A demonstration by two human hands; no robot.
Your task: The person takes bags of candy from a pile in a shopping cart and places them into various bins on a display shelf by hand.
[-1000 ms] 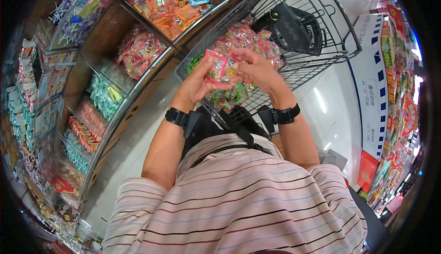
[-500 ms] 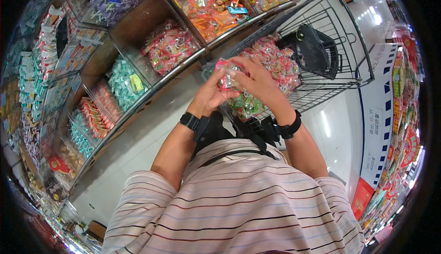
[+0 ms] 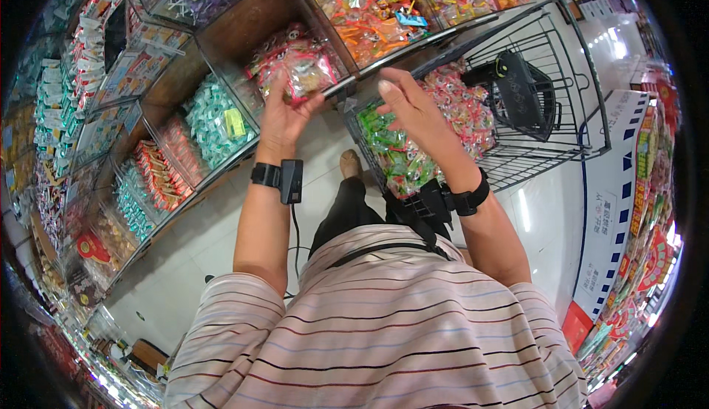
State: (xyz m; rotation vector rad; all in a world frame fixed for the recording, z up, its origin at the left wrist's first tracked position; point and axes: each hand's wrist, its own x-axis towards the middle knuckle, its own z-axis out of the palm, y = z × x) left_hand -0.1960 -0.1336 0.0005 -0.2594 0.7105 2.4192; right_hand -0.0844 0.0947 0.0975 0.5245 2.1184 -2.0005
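Observation:
My left hand (image 3: 283,122) is closed on a clear, pink-edged candy packet (image 3: 310,75) at the front of a shelf bin. Behind the packet, similar red and pink packets (image 3: 275,48) lie in that bin. To the right, my right hand (image 3: 419,117) hangs over the near part of a black wire shopping cart (image 3: 550,164), its fingers apart and nothing in them. Pink-and-red wrapped candies (image 3: 473,117) fill the cart's middle, with green-wrapped candies (image 3: 384,135) at its near left.
A black hand basket (image 3: 524,97) sits inside the cart. Shelf bins hold orange candies (image 3: 369,21), teal-wrapped candies (image 3: 210,113) and red-wrapped sticks (image 3: 157,172). The metal shelf edge (image 3: 402,56) runs between bins and cart. Another packed display (image 3: 642,209) stands at right.
Both hands were together over the cart around the packet. My left hand has carried it left to the bin; my right hand has let go and stays over the cart.

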